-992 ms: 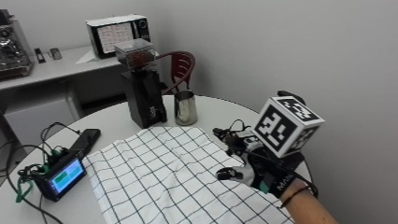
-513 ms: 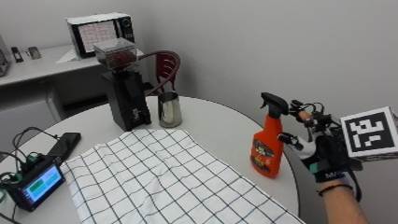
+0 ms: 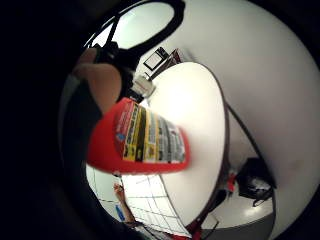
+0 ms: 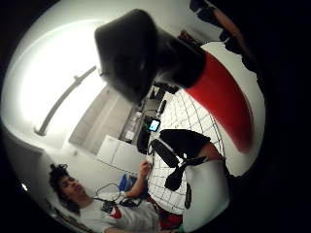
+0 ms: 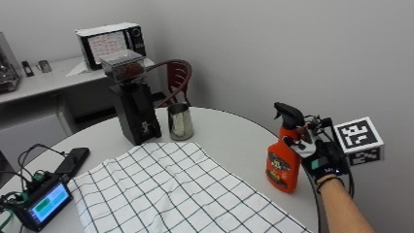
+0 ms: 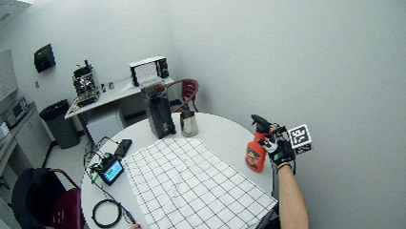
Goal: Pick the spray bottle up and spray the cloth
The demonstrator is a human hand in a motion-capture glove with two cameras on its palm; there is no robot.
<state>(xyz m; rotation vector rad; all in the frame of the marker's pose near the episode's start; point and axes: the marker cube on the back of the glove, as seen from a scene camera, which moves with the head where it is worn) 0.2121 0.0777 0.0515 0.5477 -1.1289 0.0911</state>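
An orange spray bottle (image 5: 283, 166) with a black trigger head (image 5: 288, 115) stands upright near the right edge of the round white table (image 5: 226, 131). My gloved right hand (image 5: 318, 156) is at its right side, with fingers curled round the neck just under the trigger head. The bottle's labelled body (image 3: 145, 140) fills the little finger side palm view, and its red body (image 4: 223, 107) and black head show in the thumb side view. A white cloth (image 5: 175, 194) with a dark check lies spread flat on the table, left of the bottle.
A black coffee grinder (image 5: 132, 104) and a steel jug (image 5: 181, 121) stand at the table's back. A small screen device (image 5: 40, 205) with cables sits at the left edge beside a black bar (image 5: 70, 161). A red chair (image 5: 178, 77) stands behind.
The outside camera has swung right. My hand has left the cloth's edge, reached the bottle and curled its fingers round the neck.
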